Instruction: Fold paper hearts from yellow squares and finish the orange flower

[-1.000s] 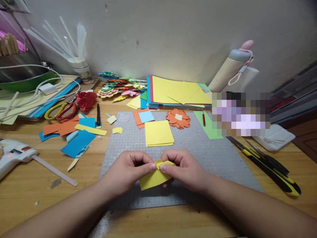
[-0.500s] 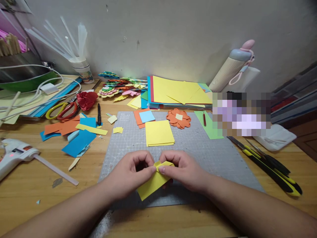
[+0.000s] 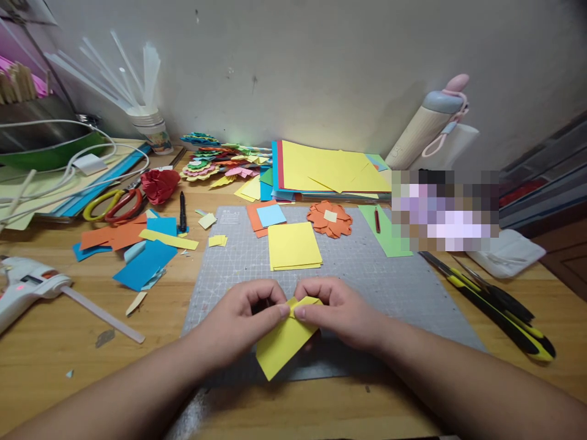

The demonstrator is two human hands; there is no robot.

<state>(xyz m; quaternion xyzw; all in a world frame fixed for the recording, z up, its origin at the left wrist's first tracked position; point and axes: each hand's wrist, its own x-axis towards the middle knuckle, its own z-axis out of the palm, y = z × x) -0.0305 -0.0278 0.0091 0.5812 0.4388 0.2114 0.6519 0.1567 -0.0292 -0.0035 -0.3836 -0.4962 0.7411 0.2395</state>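
A piece of yellow paper (image 3: 282, 349) with folds along its upper edge is pinched between both hands, its lower corner pointing down and toward me. My left hand (image 3: 250, 315) grips the top edge with thumb and fingertips. Close beside it, my right hand (image 3: 342, 315) pinches the same edge, its thumb lying on the folded part. The fingers behind the paper are partly hidden. Just beyond the hands, a small stack of yellow square paper (image 3: 295, 245) lies on the grey cutting mat (image 3: 229, 287).
An orange paper flower (image 3: 339, 229) and a blue square (image 3: 271, 215) lie farther back on the mat. Paper scraps (image 3: 147, 263) and a glue gun (image 3: 32, 284) are at left. A yellow-black cutter (image 3: 504, 318) lies at right. Behind stand a paper stack (image 3: 334, 166) and a bottle (image 3: 419, 125).
The yellow paper has tilted slightly, its lower corner moving down and a little to the right. Both hands keep their pinch in nearly the same place.
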